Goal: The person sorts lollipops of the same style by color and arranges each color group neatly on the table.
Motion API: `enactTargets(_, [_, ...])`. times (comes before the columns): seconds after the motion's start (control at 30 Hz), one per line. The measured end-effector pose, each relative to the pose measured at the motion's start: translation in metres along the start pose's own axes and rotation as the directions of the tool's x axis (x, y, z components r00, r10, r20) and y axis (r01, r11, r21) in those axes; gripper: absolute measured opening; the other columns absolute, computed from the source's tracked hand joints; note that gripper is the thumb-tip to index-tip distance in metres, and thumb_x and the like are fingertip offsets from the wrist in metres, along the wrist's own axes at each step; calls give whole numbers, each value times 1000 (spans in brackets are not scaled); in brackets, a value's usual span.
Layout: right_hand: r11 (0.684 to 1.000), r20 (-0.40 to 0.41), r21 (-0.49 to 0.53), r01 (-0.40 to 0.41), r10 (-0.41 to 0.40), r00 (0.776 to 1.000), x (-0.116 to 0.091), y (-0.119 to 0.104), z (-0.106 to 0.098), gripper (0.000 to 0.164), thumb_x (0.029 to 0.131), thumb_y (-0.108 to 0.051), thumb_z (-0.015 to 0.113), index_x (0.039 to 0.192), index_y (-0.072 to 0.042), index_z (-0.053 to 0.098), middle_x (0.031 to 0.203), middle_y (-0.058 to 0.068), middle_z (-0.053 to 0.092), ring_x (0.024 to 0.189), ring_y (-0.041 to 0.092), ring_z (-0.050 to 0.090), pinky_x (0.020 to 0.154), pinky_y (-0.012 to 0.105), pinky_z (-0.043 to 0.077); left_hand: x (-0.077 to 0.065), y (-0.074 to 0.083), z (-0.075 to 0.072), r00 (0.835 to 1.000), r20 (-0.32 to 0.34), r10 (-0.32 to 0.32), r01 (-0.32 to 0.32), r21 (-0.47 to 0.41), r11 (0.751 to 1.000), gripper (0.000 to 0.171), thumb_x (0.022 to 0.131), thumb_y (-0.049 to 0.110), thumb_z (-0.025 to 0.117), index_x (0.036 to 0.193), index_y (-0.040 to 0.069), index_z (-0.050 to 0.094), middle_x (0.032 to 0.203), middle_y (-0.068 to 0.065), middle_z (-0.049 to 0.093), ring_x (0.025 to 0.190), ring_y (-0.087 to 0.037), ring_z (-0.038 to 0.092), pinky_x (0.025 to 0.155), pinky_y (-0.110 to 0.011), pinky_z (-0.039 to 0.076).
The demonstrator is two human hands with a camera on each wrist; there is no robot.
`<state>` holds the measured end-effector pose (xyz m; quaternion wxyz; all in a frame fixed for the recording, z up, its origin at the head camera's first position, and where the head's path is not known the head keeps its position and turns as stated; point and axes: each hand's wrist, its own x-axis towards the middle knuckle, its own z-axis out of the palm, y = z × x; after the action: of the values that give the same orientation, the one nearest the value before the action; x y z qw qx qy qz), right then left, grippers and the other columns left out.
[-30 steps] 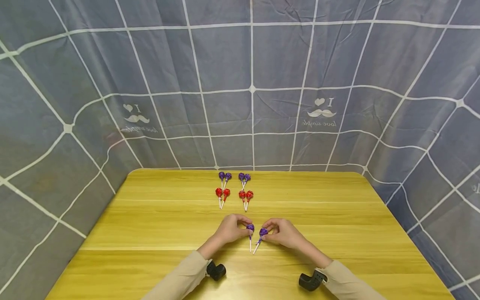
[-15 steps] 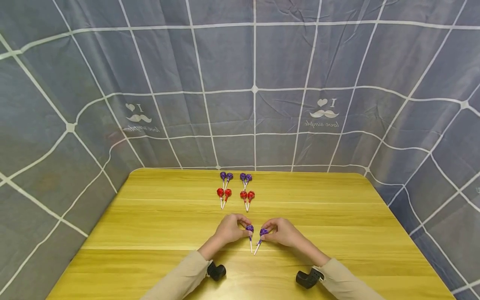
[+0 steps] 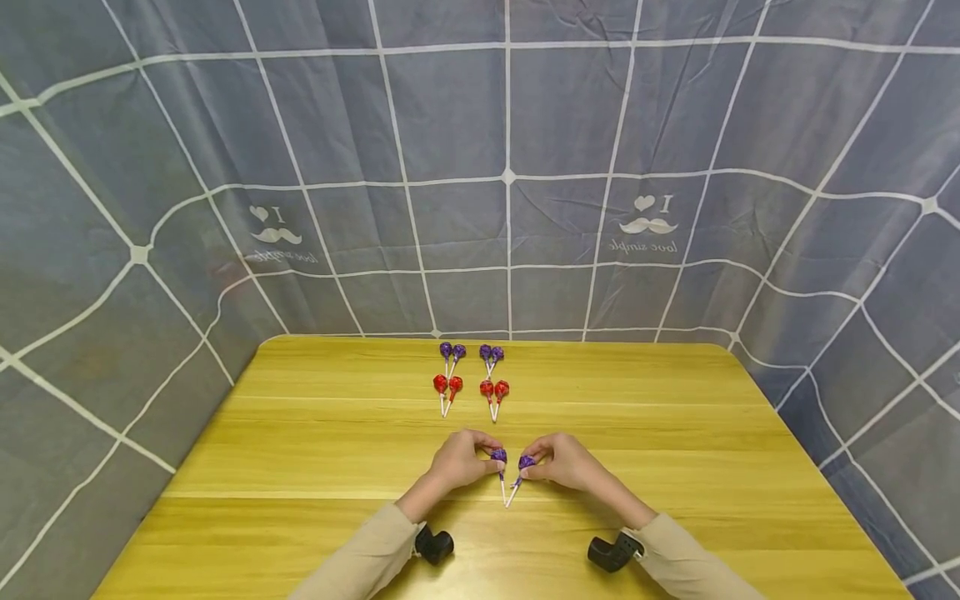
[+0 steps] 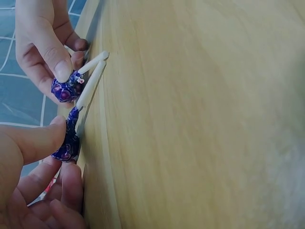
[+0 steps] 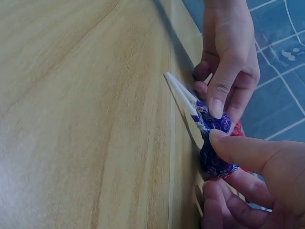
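Observation:
My left hand [image 3: 459,458] pinches a purple-wrapped lollipop [image 3: 499,456] by its candy head, between thumb and fingers. Opposite it, my right hand [image 3: 564,462] pinches a second purple lollipop [image 3: 527,462] the same way. Both white sticks point toward me, and their ends come together in a narrow V, as the left wrist view shows at the stick tips. In that view the left-hand lollipop [image 4: 69,143] lies under my thumb, with the right-hand lollipop [image 4: 66,89] just beyond it. The wrapped heads stand a little apart in the head view.
Farther back on the wooden table [image 3: 337,450] lie two pairs of red lollipops [image 3: 440,383] [image 3: 502,388], sticks crossing or meeting in V shapes. Behind them are two pairs of purple lollipops [image 3: 446,349] [image 3: 497,354]. A grey curtain [image 3: 450,225] with white lines surrounds the table.
The right-hand lollipop's stick end has shifted slightly left, and the left one's slightly right, so the gap between the stick ends has closed. Both hands keep their pinch.

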<state>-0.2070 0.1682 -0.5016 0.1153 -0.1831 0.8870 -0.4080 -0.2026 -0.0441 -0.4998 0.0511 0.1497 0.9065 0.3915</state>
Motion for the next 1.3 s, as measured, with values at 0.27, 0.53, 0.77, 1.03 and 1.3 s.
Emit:
enactTargets(0.27, [1000,-6,-21,-10,10,1000,-2,-2,0,25,78,-19,79,97,-3,72,84,2,70,60,7,51,50,19,41,0,0,2,1000,-9,-16,16,-2,1000,27,79,22,79,102,10,74,90,-1,72,85,-17,64,69,-32,47])
enactTargets(0.53, [1000,15,-8,19,-19,1000,-8,-1,3,24,79,-20,78,97,-4,73,85,1,71,57,4,49,49,19,42,-1,0,5,1000,-25,-19,19,-10,1000,24,79,24,78,99,12,75,91,-1,73,90,-21,65,73,-35,48])
enactTargets(0.77, [999,17,-5,46,-45,999,-9,1,-1,25,82,-22,76,101,-6,71,90,2,69,55,2,44,47,17,36,-2,-3,4,999,-43,-2,0,-36,999,24,79,22,78,98,8,74,92,-4,73,88,-21,64,73,-34,48])
enactTargets(1.03, [997,31,57,56,-58,998,-12,6,-4,30,83,-19,75,106,-2,69,90,4,68,55,1,46,47,16,37,-7,-2,5,997,-71,7,-14,-98,995,26,78,21,78,100,7,74,90,-5,74,87,-21,66,74,-34,49])
enactTargets(1.3, [989,22,123,78,-82,996,-11,11,-8,35,81,-17,77,109,2,67,95,12,70,76,10,60,63,19,50,-5,-4,6,996,-92,12,-24,-124,992,26,76,20,79,99,8,73,90,-4,73,84,-18,66,73,-31,48])
